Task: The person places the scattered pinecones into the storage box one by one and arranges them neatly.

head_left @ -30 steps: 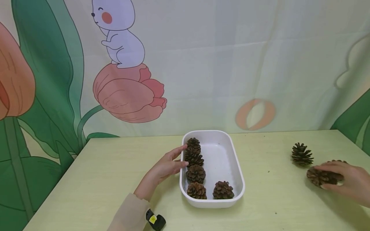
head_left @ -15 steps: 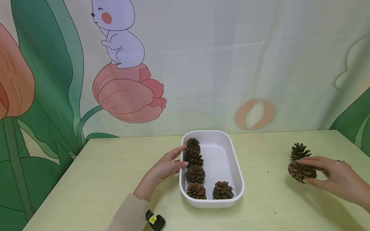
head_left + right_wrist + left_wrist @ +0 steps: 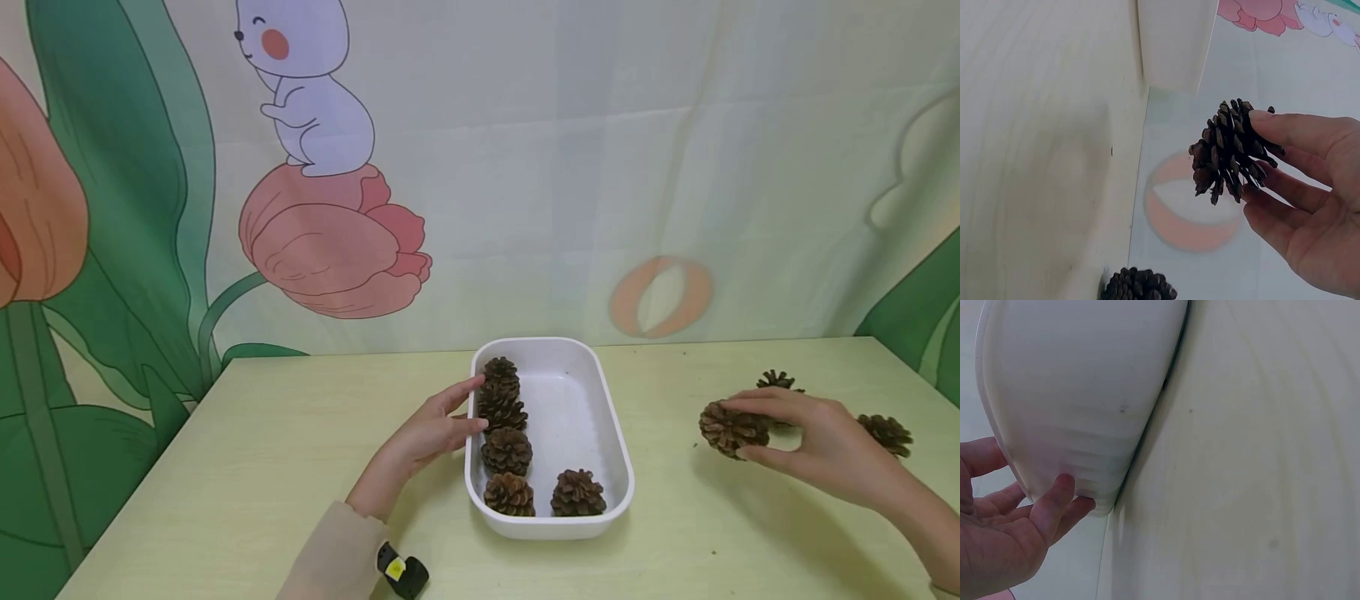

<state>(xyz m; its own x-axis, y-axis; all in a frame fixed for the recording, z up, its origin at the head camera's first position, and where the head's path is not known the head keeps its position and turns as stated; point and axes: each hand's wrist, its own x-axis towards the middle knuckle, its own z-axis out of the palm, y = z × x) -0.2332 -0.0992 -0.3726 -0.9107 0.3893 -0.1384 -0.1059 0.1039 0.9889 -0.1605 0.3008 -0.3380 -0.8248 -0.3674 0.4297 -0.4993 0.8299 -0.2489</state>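
In the head view a white tray (image 3: 577,433) stands on the table. A column of pine cones (image 3: 507,452) lines its left side, and another pine cone (image 3: 578,493) sits in the near right corner. My left hand (image 3: 431,433) grips the tray's left side, fingertips over the rim; the left wrist view shows its thumb (image 3: 1054,503) against the outer wall. To the right of the tray, my right hand (image 3: 817,442) pinches a pine cone (image 3: 733,429) between thumb and fingers. The right wrist view shows this cone (image 3: 1229,150) held above the table.
Two more pine cones lie at the right: one cone (image 3: 885,434) beyond my right wrist, the other cone (image 3: 776,381) partly hidden behind my right hand. A printed curtain (image 3: 510,183) hangs along the table's back edge. A black wrist device (image 3: 403,572) sits on my left sleeve.
My right hand has lifted the pine cone from the table's right side and carried it left, toward the tray. My left hand and the tray have stayed in place.
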